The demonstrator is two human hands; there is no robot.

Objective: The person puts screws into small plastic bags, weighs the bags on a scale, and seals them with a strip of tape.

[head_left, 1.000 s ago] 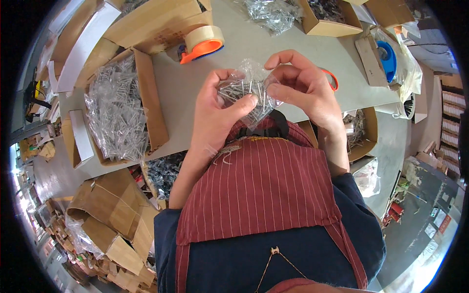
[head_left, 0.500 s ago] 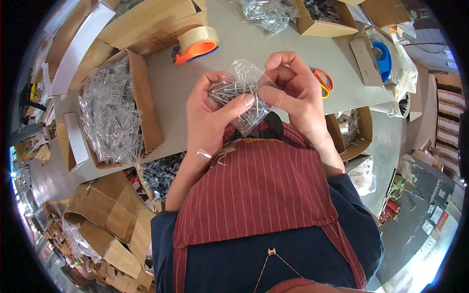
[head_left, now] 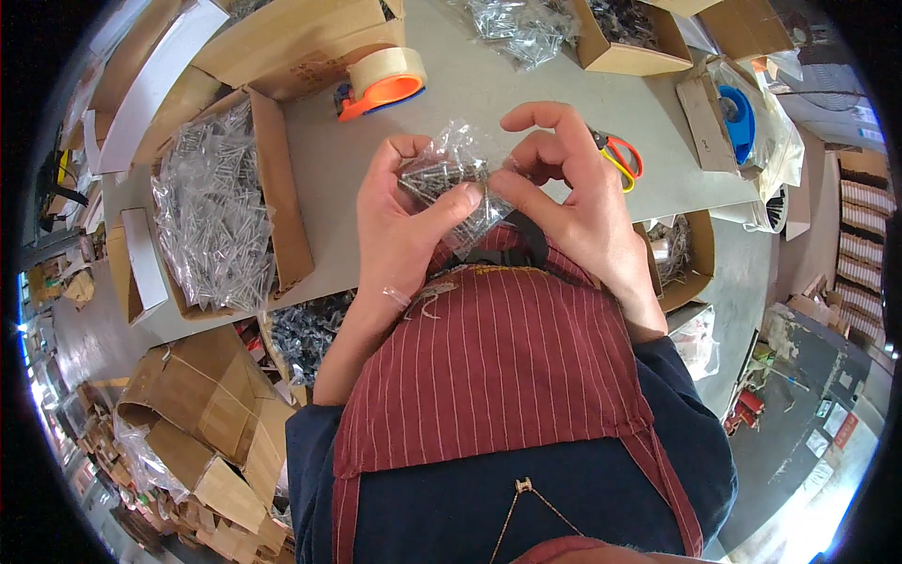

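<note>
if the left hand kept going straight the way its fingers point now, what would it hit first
The left hand holds the small clear bag of screws with the right hand. Its fingers point away from the body and slightly right; past the bag lies bare grey table, then probably the loose screw bags, though depth is unclear.

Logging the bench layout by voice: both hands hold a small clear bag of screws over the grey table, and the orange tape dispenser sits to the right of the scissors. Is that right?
Not quite. In the head view the orange tape dispenser sits to the left of the scissors, not the right. The rest holds: the left hand and right hand both hold the small clear bag of screws over the grey table.
</note>
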